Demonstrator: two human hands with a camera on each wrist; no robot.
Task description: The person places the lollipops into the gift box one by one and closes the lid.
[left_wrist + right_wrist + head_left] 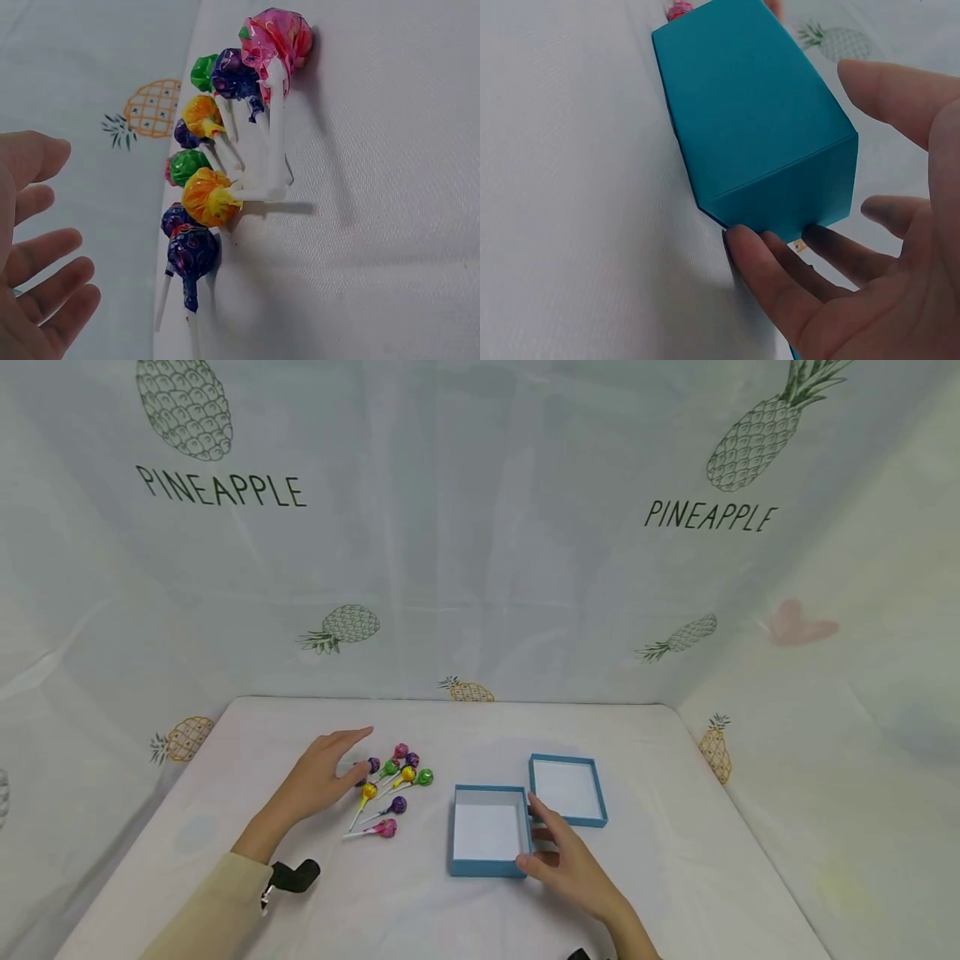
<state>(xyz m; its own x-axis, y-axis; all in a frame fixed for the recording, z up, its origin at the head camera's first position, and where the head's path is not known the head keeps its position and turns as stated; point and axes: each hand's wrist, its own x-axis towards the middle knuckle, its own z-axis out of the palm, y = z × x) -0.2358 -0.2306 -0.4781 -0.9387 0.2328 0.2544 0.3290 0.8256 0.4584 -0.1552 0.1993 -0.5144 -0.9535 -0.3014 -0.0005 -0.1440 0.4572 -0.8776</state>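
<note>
1. On the white table, your largest pieces sit right of centre: the open blue box faces up, with its lid just behind and to the right, also hollow side up.
2. Your right hand has relaxed, spread fingers touching the box's near right corner, likely steadying it; it grips nothing.
3. Your left hand hovers open beside the lollipops, holding none. Their sticks mostly point toward you, heads away, clustered left of the box.
</note>
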